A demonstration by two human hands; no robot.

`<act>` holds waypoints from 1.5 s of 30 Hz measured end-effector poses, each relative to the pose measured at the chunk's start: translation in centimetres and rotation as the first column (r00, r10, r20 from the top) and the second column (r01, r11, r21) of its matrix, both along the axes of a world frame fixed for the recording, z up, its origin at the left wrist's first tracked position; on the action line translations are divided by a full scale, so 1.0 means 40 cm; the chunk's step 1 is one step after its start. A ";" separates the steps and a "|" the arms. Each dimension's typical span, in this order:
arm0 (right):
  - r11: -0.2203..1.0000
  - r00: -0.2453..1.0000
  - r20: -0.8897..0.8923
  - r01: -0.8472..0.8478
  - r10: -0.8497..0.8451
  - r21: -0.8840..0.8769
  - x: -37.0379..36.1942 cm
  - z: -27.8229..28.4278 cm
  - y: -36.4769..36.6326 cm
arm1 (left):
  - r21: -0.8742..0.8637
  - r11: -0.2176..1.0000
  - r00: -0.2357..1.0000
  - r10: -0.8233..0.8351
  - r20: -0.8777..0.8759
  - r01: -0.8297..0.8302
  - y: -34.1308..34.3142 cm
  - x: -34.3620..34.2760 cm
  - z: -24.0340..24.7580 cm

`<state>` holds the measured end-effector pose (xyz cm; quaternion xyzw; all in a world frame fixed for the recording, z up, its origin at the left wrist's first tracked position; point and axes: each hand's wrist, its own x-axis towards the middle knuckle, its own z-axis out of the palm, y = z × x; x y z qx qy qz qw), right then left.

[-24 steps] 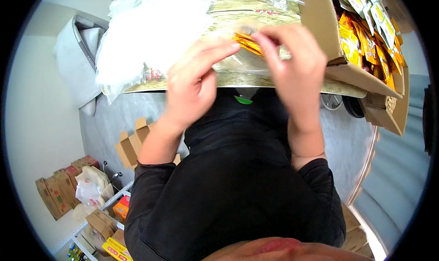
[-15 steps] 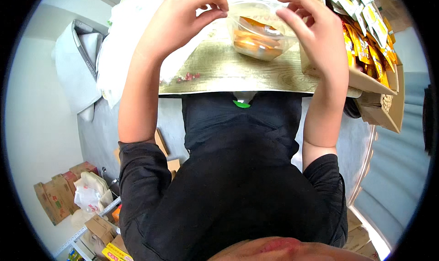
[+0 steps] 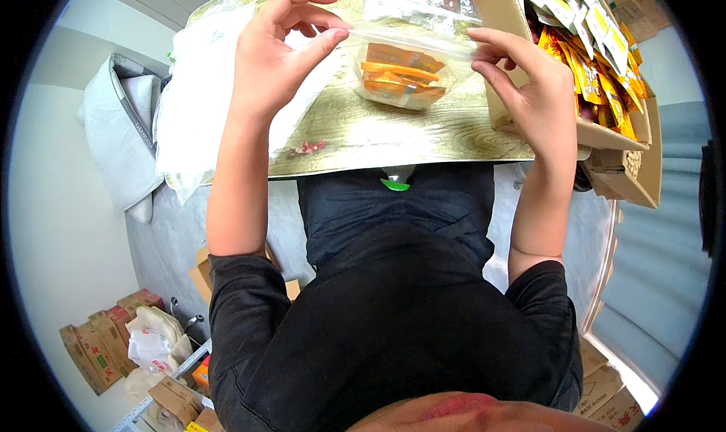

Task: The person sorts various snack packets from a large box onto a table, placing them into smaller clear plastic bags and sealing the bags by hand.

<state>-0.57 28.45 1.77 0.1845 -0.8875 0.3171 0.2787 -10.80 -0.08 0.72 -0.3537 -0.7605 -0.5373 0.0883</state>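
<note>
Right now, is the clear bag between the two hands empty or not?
Not empty: orange packets show through the clear bag, held near its upper corners by the left hand and right hand.

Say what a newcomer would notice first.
The clear bag of orange packets, held near its top corners by the left hand and right hand over the table, draws the eye first. Next come white packets and golden packets crowding the cardboard box, upper right. Whitish plastic covers the table's left.
</note>
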 end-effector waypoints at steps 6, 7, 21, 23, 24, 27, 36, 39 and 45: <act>0.999 0.999 -0.031 0.024 -0.023 0.036 0.005 0.017 -0.021 | 0.103 0.995 1.000 0.018 -0.019 -0.016 -0.005 0.007 -0.035; 0.999 0.999 -0.030 0.025 -0.024 0.038 0.004 0.016 -0.026 | 0.153 0.988 1.000 0.029 -0.006 -0.027 0.000 0.012 -0.041; 0.990 0.996 0.084 0.015 -0.003 -0.143 -0.008 -0.002 -0.049 | 0.241 0.961 0.972 -0.176 0.154 0.135 0.012 0.024 -0.073; 0.987 0.994 0.105 0.024 -0.007 -0.160 -0.013 -0.009 -0.058 | 0.274 0.948 0.968 -0.206 0.146 0.160 0.019 0.024 -0.075; 0.984 0.992 0.123 0.033 -0.011 -0.177 -0.016 -0.013 -0.059 | 0.292 0.942 0.961 -0.221 0.167 0.166 0.031 0.029 -0.068; 0.988 0.987 0.156 -0.017 0.042 -0.156 -0.023 -0.022 -0.048 | 0.257 0.954 0.946 -0.219 0.239 0.156 0.049 0.046 -0.057; 0.983 0.989 0.138 -0.037 0.062 -0.180 -0.029 -0.020 -0.064 | 0.246 0.960 0.962 -0.184 0.204 0.132 0.055 0.033 -0.095; 0.977 0.989 0.129 -0.044 0.073 -0.209 -0.035 -0.030 -0.072 | 0.250 0.961 0.970 -0.165 0.180 0.117 0.063 0.034 -0.093; 0.984 0.994 0.089 -0.047 0.063 -0.173 -0.035 -0.026 -0.073 | -0.097 0.990 0.989 -0.109 -0.096 0.100 0.047 0.045 -0.013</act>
